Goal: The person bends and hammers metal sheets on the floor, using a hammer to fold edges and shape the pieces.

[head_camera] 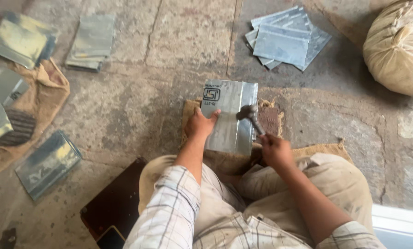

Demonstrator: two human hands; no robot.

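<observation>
My left hand (199, 124) presses flat on the sheet (229, 115); my right grip (274, 150) is closed around the hammer (251, 117), its head over the sheet's right fold.

A: Item one, between the hands?
B: Metal sheet (229, 117), flat on a burlap mat (271, 121) on the floor (137, 101). Left hand (200, 124) rests on the sheet's left edge; right hand (275, 150) sits at its near right corner, gripping a hammer (251, 117) whose head lies over the sheet's right half.

A: Beyond the right hand?
B: Stack of sheets (282, 39), well apart, farther out. A sack (395, 46) lies right of the stack.

A: Left of the left hand?
B: Another pile (92, 41) far out; several sheets (12, 39) on a cloth (45, 92) at far left; one sheet (47, 163) nearer in. A board (116, 203) lies beneath the left forearm.
</observation>
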